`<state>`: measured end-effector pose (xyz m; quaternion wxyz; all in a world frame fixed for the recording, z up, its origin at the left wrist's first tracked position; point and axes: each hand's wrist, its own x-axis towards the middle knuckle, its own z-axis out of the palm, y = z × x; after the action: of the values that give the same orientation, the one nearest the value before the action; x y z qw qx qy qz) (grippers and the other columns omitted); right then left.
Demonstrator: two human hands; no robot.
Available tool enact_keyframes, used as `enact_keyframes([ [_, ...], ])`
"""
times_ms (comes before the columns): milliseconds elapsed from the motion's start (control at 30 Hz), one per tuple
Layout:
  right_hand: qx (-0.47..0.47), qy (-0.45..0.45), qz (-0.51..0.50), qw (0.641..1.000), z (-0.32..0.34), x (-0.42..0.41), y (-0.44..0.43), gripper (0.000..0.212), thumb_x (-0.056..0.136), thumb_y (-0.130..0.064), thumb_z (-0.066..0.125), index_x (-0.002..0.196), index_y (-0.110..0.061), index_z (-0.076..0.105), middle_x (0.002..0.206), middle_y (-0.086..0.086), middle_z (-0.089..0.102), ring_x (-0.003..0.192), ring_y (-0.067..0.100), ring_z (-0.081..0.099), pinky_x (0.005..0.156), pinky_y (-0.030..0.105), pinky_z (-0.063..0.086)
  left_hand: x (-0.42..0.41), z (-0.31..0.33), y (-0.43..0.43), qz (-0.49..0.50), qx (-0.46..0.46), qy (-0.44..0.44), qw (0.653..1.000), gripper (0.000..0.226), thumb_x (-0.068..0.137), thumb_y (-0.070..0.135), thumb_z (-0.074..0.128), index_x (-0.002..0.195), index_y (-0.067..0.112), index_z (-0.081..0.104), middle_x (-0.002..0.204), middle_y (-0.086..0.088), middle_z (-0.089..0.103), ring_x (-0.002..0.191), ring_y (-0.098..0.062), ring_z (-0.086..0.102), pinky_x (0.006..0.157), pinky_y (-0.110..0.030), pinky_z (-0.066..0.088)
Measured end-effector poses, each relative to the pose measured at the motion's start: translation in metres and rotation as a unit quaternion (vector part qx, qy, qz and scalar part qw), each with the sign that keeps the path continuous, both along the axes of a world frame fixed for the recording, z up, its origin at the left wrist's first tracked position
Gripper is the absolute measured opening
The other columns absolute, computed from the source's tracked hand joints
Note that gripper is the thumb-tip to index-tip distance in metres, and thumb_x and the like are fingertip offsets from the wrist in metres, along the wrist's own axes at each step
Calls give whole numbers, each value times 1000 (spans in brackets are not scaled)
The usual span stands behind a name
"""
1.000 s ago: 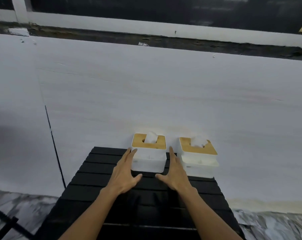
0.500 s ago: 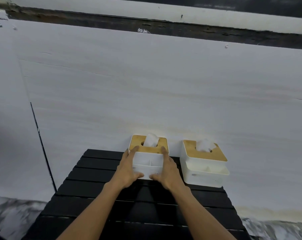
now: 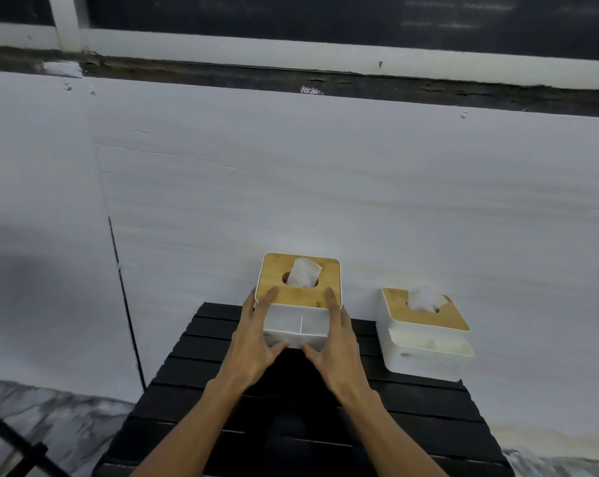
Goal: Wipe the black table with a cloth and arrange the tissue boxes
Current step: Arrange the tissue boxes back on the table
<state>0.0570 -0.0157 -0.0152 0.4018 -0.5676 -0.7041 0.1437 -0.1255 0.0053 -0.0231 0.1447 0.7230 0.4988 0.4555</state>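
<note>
Over the back left part of the black table (image 3: 428, 414), the left hand (image 3: 256, 339) grips the left tissue box (image 3: 299, 297) by its left side, fingers along the wall and thumb hooked under the front edge. That box stood on the table's back edge half a second ago. It now appears raised off the slats, its wooden lid tipped toward the camera. The right hand (image 3: 335, 346) clasps the opposite side the same way. A second ago both hands were spread and apart from the box. The right tissue box (image 3: 425, 339) stands unmoved on the table's back right corner.
</note>
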Motion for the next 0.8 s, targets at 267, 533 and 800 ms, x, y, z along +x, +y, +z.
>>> enact_keyframes([
  [267, -17, 0, 16, 1000, -1, -47, 6, 112, 84, -16, 77, 158, -38, -4, 160, 5, 24, 132, 24, 47, 103, 36, 47, -45, -3, 0, 28, -5, 11, 1000, 101, 71, 18, 82, 147, 43, 22, 150, 3, 23, 123, -13, 44, 95, -23, 45],
  [533, -60, -8, 15, 998, -7, -72, 25, 113, 82, -18, 79, 159, -31, -3, 155, 6, 29, 132, 24, 43, 104, 35, 42, -72, -9, 22, 24, -53, 23, 998, 101, 68, 22, 81, 148, 38, 23, 148, 1, 26, 116, -10, 39, 93, -23, 39],
  [800, -74, -17, 10, 997, -10, -76, 39, 111, 82, -22, 78, 159, -29, -1, 152, 8, 30, 129, 25, 44, 99, 34, 43, -79, -15, 41, 17, -83, 25, 996, 104, 64, 23, 83, 147, 38, 23, 146, 0, 28, 114, -13, 41, 93, -29, 44],
])
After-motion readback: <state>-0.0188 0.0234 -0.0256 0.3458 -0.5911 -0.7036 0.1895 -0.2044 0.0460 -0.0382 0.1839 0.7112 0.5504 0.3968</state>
